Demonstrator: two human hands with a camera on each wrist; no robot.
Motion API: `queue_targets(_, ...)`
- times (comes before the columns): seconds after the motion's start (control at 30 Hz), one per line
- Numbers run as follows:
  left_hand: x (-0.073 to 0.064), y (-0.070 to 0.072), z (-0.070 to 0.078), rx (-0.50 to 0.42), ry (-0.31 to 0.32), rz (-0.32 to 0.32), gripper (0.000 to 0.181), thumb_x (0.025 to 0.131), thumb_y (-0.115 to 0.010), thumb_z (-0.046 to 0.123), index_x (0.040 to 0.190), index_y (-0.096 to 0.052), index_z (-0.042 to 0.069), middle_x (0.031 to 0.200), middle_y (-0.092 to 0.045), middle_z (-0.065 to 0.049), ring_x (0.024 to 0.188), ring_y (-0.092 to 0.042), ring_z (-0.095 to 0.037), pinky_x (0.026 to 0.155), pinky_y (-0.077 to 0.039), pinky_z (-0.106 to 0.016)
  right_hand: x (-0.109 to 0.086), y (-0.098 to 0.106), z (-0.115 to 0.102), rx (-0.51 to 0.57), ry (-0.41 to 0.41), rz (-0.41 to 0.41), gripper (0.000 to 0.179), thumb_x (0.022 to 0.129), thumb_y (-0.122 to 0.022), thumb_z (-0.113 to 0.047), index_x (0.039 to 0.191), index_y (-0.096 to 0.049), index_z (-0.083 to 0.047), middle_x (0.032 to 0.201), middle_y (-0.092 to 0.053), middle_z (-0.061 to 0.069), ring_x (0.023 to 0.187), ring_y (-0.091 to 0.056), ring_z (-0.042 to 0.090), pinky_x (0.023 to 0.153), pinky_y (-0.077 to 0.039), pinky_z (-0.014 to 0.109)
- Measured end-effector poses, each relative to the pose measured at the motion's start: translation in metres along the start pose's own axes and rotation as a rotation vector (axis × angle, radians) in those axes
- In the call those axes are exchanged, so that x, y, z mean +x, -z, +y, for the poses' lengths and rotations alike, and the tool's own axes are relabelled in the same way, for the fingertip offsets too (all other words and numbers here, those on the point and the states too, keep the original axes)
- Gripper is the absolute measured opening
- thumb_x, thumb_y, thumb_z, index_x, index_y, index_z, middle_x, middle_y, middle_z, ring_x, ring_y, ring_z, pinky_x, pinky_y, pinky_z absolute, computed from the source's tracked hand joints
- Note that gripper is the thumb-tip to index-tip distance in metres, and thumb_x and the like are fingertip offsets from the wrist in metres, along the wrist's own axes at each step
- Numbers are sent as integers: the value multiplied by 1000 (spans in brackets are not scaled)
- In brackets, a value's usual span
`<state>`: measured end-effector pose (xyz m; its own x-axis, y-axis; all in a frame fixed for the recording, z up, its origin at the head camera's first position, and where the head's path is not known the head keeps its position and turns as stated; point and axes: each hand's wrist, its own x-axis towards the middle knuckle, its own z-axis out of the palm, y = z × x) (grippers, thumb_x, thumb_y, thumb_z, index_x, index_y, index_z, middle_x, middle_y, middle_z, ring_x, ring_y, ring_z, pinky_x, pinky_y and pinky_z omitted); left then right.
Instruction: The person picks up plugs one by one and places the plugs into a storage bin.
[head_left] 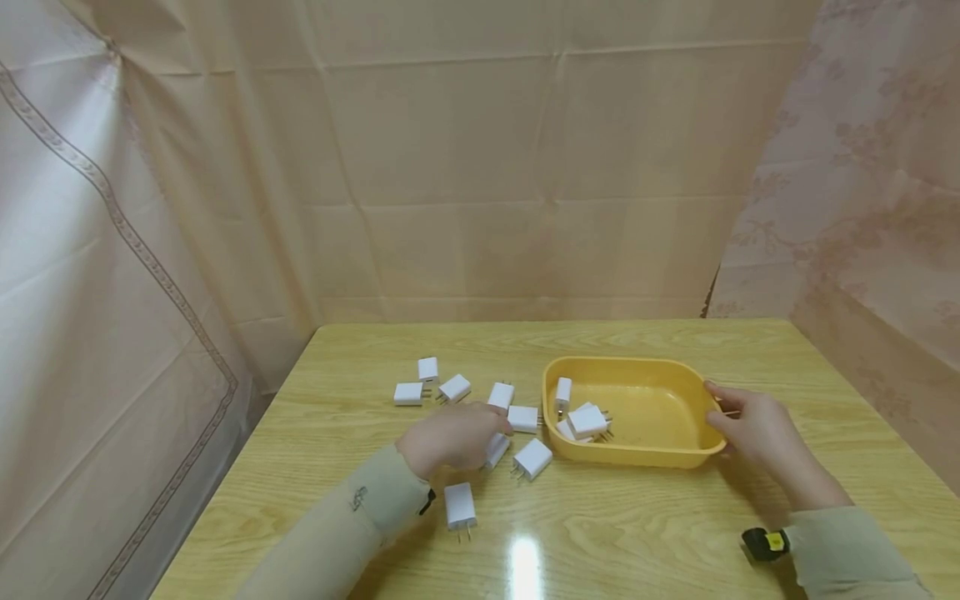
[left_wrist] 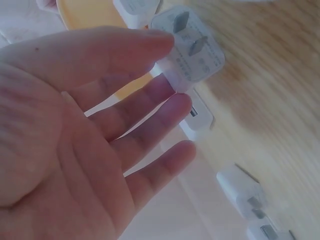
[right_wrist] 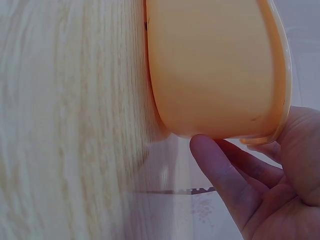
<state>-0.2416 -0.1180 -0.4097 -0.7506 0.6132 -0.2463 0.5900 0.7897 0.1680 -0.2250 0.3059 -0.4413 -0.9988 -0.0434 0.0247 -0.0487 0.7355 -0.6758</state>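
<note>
My left hand point(head_left: 457, 437) is over a loose group of white charger plugs on the table. Its thumb and forefinger pinch one charger plug point(left_wrist: 192, 55), whose two metal prongs face the wrist camera. The other fingers stretch out past it. At the right, my right hand point(head_left: 761, 429) holds the end of a yellow plastic basin point(head_left: 637, 457). Its thumb point(right_wrist: 212, 155) lies against the outer wall, and other fingers reach the rim, partly hidden. A few white plugs point(head_left: 587, 422) lie inside the basin, at its left end.
Near the front lies a single plug point(head_left: 460, 506), and another plug point(head_left: 532, 459) lies close to the basin's left side. Several more, such as one plug point(head_left: 408, 394), are spread farther back. The wooden table point(head_left: 622, 533) meets a beige cloth point(head_left: 480, 208) behind.
</note>
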Motion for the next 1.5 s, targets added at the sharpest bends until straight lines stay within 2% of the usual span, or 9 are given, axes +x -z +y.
queue_targets(0.23,2,0,2,39,-13,-1,55,85,-68,-12,127,-73,23,128,-66,7,111,-63,-14,96,-52,-33,-1,0,-1,2,3,-3,59,98,-60,-10,150,-39,8,125,-58,39,78,-68,24,57,-59,33)
queue_targets(0.5,5,-1,3,63,-5,-56,58,83,-71,-11,129,-71,25,129,-64,3,93,-58,-9,81,-53,-26,-1,0,-2,4,4,-1,59,98,-60,-10,150,-39,8,124,-59,39,77,-67,23,58,-59,33)
queue_targets(0.8,7,-4,3,123,-32,-48,48,89,-71,-6,126,-72,24,126,-65,2,109,-62,-13,92,-53,-31,-1,0,-2,4,6,3,59,98,-59,-10,150,-39,9,124,-59,39,75,-67,22,57,-59,34)
queue_targets(1.03,6,-3,4,84,-10,-45,48,90,-68,-7,128,-72,23,130,-65,2,115,-61,-15,98,-51,-32,-1,0,-2,6,13,8,59,98,-59,-10,150,-40,9,123,-59,39,76,-68,23,57,-59,33)
queue_targets(1.2,5,-3,2,77,-3,-42,54,89,-69,-7,134,-68,23,138,-62,0,124,-58,-18,104,-47,-35,-1,-1,-1,9,11,11,59,98,-59,-10,150,-39,9,127,-57,40,75,-68,22,56,-59,33)
queue_targets(1.5,3,-3,0,47,-9,-26,55,87,-71,-4,135,-68,23,140,-61,1,127,-57,-20,106,-46,-37,-1,0,-2,9,3,6,60,98,-59,-10,150,-38,9,128,-56,40,75,-67,22,57,-59,34)
